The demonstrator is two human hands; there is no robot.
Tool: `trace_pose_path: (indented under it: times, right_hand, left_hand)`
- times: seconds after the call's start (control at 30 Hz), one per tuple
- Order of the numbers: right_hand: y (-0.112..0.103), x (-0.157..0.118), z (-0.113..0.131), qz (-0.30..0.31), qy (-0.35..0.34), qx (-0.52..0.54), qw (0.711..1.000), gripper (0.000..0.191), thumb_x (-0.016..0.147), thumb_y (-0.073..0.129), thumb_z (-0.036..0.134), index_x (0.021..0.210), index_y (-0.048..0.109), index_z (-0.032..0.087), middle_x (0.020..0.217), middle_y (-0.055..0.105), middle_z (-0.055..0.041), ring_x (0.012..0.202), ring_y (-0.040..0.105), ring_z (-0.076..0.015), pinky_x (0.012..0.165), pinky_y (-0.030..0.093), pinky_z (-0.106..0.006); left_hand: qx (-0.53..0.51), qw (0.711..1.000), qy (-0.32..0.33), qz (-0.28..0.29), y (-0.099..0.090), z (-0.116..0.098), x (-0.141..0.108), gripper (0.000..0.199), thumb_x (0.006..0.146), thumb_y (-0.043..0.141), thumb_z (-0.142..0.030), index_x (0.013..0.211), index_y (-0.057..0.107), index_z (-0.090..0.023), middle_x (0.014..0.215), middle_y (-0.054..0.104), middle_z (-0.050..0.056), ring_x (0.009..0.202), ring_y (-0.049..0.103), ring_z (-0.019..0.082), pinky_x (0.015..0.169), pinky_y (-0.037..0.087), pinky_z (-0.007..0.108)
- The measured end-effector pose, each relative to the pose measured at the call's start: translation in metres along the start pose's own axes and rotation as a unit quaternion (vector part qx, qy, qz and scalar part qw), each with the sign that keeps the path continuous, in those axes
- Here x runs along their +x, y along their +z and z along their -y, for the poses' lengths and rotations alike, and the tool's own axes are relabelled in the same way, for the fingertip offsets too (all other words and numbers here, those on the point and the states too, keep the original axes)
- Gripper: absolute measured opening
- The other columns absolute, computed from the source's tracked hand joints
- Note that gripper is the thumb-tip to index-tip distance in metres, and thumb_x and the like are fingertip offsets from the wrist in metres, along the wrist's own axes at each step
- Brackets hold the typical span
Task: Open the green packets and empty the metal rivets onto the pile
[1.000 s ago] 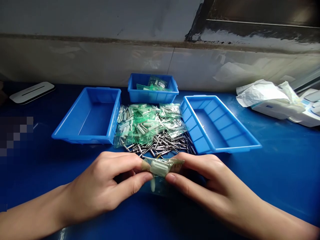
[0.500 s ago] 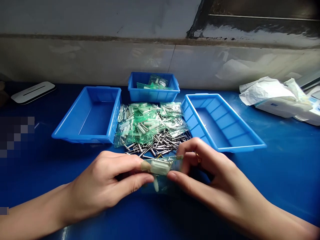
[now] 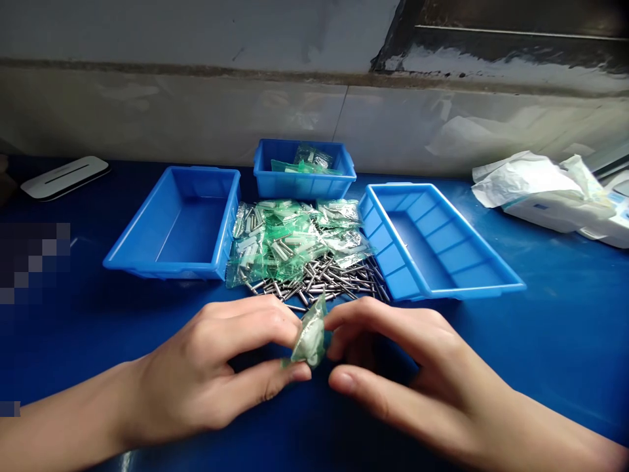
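A small green-tinted plastic bag with white pieces inside stands on edge between my two hands. My left hand grips it between thumb and fingers. My right hand is just to its right, thumb and fingers apart, with a fingertip at or very near the bag's side. Beyond the hands, several similar green bags of white plugs and screws lie heaped. Loose metal screws spread out in front of that heap.
Blue bins stand around the heap: a left bin, a right bin and a back bin with bags inside. A white flat device lies at far left. Crumpled white paper rests at right. A wall closes the back.
The bag has turned from lying lengthwise to standing narrow and crumpled. My right thumb and fingers have come off their grip on its right end; my left hand keeps hold.
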State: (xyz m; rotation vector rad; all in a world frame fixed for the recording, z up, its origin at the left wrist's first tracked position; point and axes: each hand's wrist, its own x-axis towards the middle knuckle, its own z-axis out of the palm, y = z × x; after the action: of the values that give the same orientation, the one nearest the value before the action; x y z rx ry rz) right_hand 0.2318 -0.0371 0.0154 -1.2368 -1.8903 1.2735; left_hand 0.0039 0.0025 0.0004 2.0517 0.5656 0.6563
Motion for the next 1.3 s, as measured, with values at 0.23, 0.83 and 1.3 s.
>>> trace_pose_path:
  times: [0.23,0.83,1.3]
  right_hand:
    - [-0.002,-0.001,0.005,0.004,0.000,-0.008,1.000,0.007,0.083,0.070,0.023,0.082,0.063,0.024,0.072,0.070,0.0037,0.060,0.063,-0.0135,0.054,0.051,-0.020]
    - [-0.002,-0.003,0.000,-0.024,-0.027,-0.052,0.998,0.014,0.096,0.054,0.020,0.103,0.064,0.027,0.078,0.071,0.0045,0.087,0.073,-0.0180,0.058,0.053,-0.021]
    - [-0.003,-0.001,-0.002,-0.067,-0.030,-0.030,0.997,0.014,0.096,0.059,0.019,0.083,0.059,0.023,0.074,0.068,0.0071,0.062,0.060,-0.0086,0.057,0.045,-0.016]
  left_hand:
    - [0.012,0.999,0.025,0.036,-0.002,-0.006,0.002,0.026,0.088,0.069,-0.005,0.111,0.068,-0.017,0.111,0.066,0.006,0.105,0.065,0.015,0.097,0.052,0.018]
    - [0.057,0.996,-0.053,-0.034,0.001,0.001,-0.002,0.014,0.093,0.062,-0.009,0.094,0.069,-0.021,0.082,0.072,-0.006,0.073,0.068,0.008,0.071,0.051,0.011]
    - [0.086,0.994,-0.026,-0.057,0.000,-0.001,-0.002,0.012,0.093,0.064,-0.010,0.095,0.068,-0.021,0.081,0.073,-0.006,0.070,0.069,0.008,0.068,0.051,0.012]
